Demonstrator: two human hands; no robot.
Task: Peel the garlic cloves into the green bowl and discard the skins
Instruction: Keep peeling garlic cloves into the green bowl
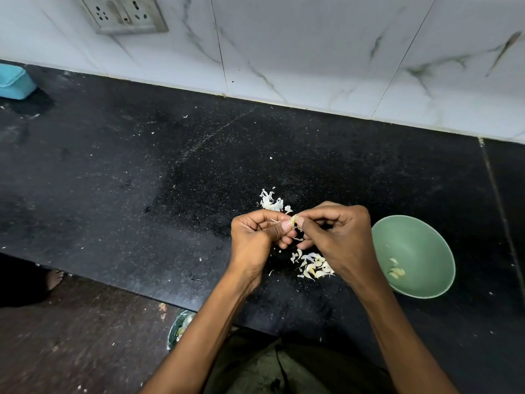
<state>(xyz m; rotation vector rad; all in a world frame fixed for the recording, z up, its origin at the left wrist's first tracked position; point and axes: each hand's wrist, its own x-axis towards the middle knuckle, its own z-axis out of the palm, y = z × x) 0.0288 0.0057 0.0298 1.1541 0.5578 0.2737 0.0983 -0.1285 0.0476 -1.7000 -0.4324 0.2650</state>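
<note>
- Left hand [255,237]: fingers curled, thumb and forefinger pinching the garlic clove [294,220] above the black counter [142,180].
- Right hand [338,237]: fingers curled, thumb tip and forefinger pinching the same clove from the right side.
- Clove: held between both hands; its long axis cannot be told.
- Skins [311,265]: one pile below the hands, another [271,201] just beyond them.
- Green bowl [426,237]: right of the right hand, holding peeled cloves [396,272].

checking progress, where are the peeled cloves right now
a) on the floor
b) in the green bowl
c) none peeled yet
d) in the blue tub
b: a few pale peeled cloves lie inside the green bowl, while both hands pinch another clove beside it.
</note>
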